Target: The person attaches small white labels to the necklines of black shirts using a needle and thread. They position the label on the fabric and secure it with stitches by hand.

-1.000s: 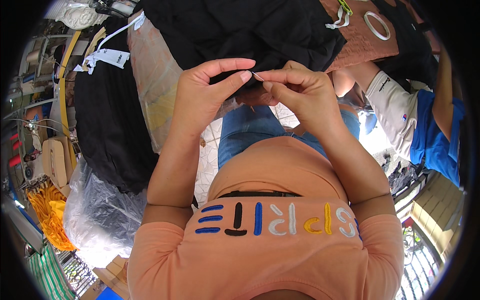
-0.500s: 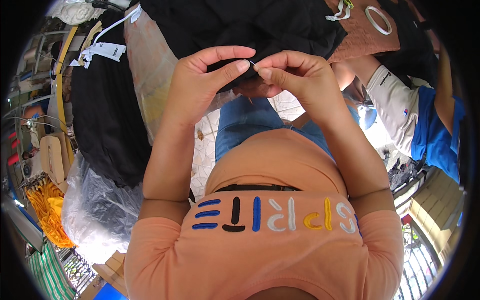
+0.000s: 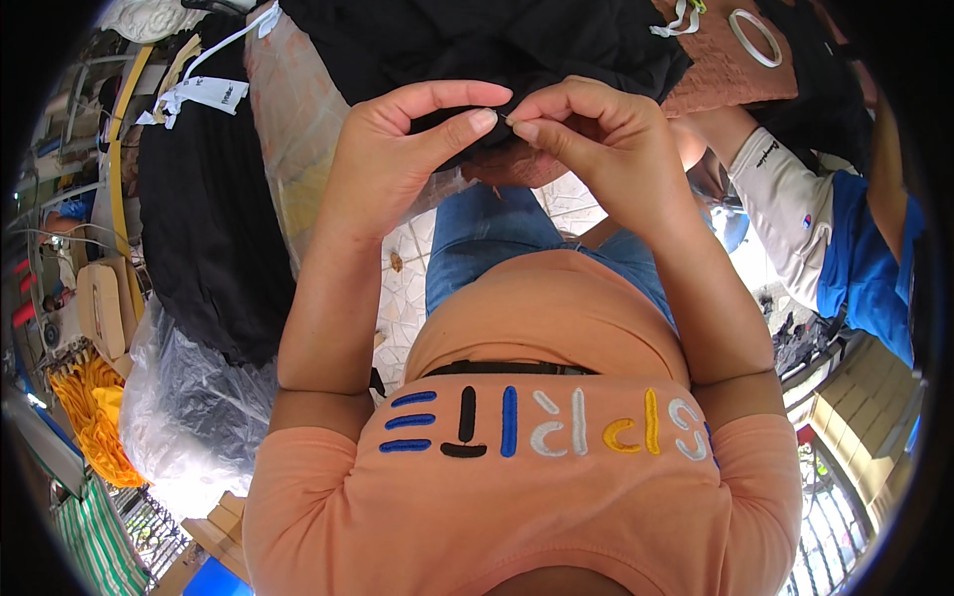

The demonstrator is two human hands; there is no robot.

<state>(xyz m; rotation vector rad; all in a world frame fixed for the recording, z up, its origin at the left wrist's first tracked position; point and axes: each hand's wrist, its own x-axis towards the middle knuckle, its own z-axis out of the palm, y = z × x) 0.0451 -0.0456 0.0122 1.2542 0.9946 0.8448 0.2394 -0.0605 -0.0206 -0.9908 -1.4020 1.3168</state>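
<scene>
Both my hands meet over a bunched black cloth (image 3: 477,45), with their fingertips close together. My right hand (image 3: 606,129) pinches a thin, needle-like piece (image 3: 506,116) between thumb and index finger. It spans the small gap toward my left thumb. My left hand (image 3: 397,139) is curled opposite, its index fingertip above the thumb tip. Whatever the left fingers grip is hidden or too small to name. Below the hands a brown cloth (image 3: 522,167) shows at the edge of the black one.
Black fabric (image 3: 199,219) and a clear plastic sheet (image 3: 308,149) hang at left. White tape with a tag (image 3: 211,92) lies above. A pale ring (image 3: 755,38) sits on brown fabric (image 3: 715,74). Another person's grey shorts (image 3: 785,199) show at right. Plastic wrap (image 3: 189,397) lies lower left.
Both hands have risen slightly in the picture. The thin piece has tilted less visibly between the fingertips, and my right hand has shifted a little away from me.
</scene>
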